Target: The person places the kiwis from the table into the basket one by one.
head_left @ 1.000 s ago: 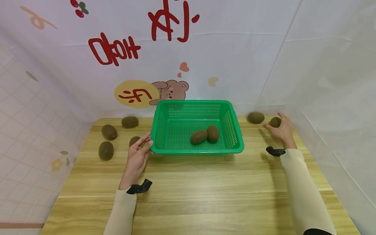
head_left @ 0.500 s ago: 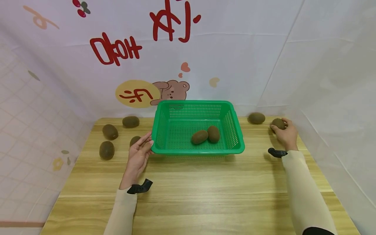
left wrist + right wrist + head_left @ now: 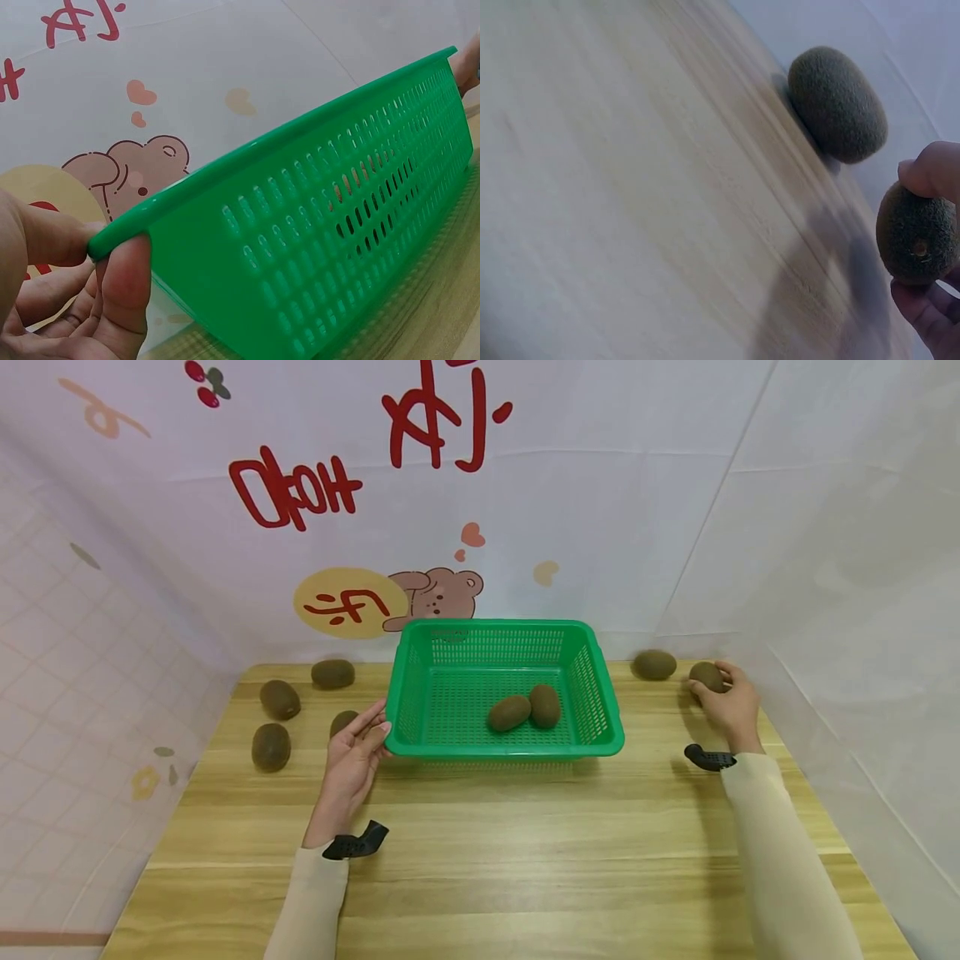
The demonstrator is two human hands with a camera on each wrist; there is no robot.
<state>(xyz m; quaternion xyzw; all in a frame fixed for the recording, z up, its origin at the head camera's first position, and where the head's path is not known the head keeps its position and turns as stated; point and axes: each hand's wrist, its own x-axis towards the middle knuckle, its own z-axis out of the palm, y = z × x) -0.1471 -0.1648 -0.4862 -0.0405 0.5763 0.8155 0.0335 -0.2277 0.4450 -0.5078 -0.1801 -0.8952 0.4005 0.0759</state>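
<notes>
A green plastic basket [image 3: 504, 749] stands mid-table with two kiwis [image 3: 510, 713] lying in its right half. My left hand [image 3: 352, 768] pinches the basket's left rim between thumb and fingers, which the left wrist view shows close up at the basket rim [image 3: 187, 187]. At the far right, my right hand [image 3: 733, 708] grips a kiwi [image 3: 706, 676] between thumb and fingertips. The right wrist view shows this held kiwi [image 3: 915, 236] with its stem end toward the camera. Just left of it, another kiwi [image 3: 655, 665] lies on the table.
Left of the basket lie several kiwis, among them one kiwi [image 3: 271, 747] nearest the front and another kiwi [image 3: 344, 721] partly behind my left hand. A printed white sheet [image 3: 600, 527] hangs along the table's back edge. The wooden table [image 3: 525, 860] extends toward me.
My right hand has closed its fingers and thumb on the far-right kiwi, having been spread around it a second ago. The left hand and basket stay in place.
</notes>
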